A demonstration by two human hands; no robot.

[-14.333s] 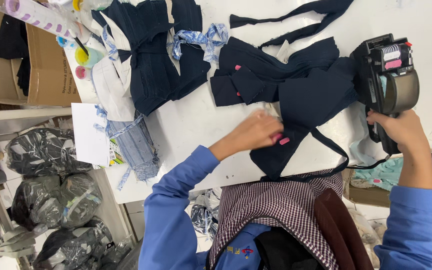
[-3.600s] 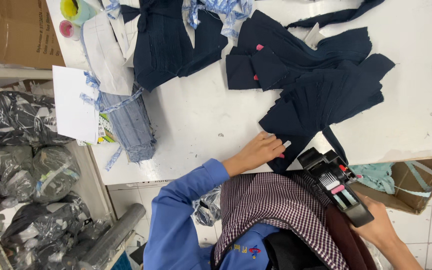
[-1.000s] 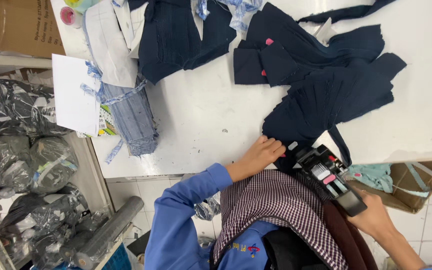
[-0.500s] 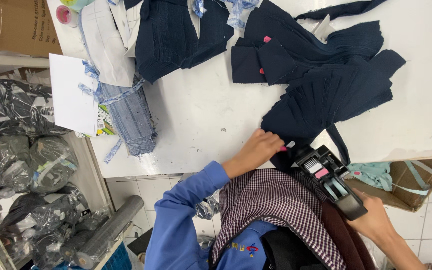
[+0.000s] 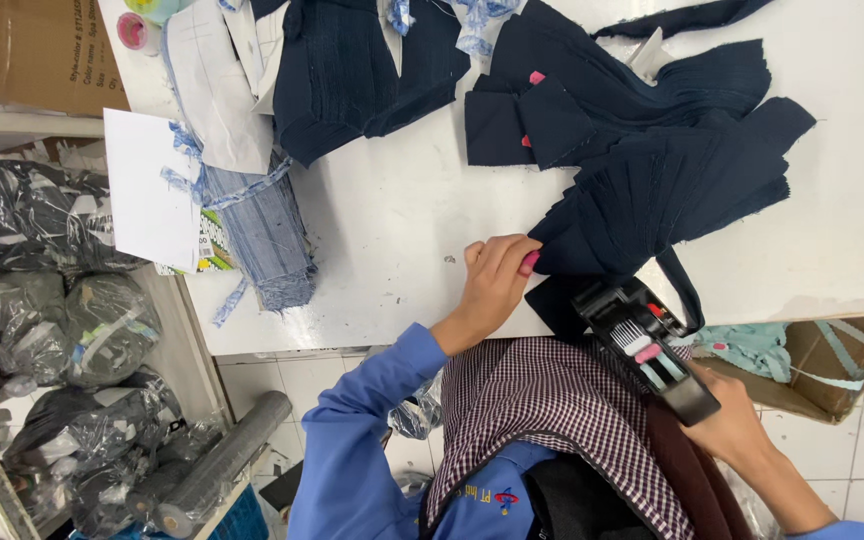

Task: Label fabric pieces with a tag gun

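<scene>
The left hand (image 5: 495, 285) pinches the fanned stack of dark navy cloth pieces (image 5: 652, 190) on the white worktop (image 5: 402, 200), while the right hand (image 5: 730, 430) grips a black handheld label gun (image 5: 647, 345) just beside it.

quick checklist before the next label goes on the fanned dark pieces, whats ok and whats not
1. Left hand holds down the corner of the fanned navy fabric stack: ok.
2. Right hand grips the label gun: ok.
3. Gun's nose at the stack's near edge: ok, though contact cannot be told.
4. Labels left in the gun: cannot tell.
5. Fingertips clear of the gun's nose: ok, a gap shows.
6. Stack fully on the white table: not ok, a strip hangs over the near edge.
</scene>
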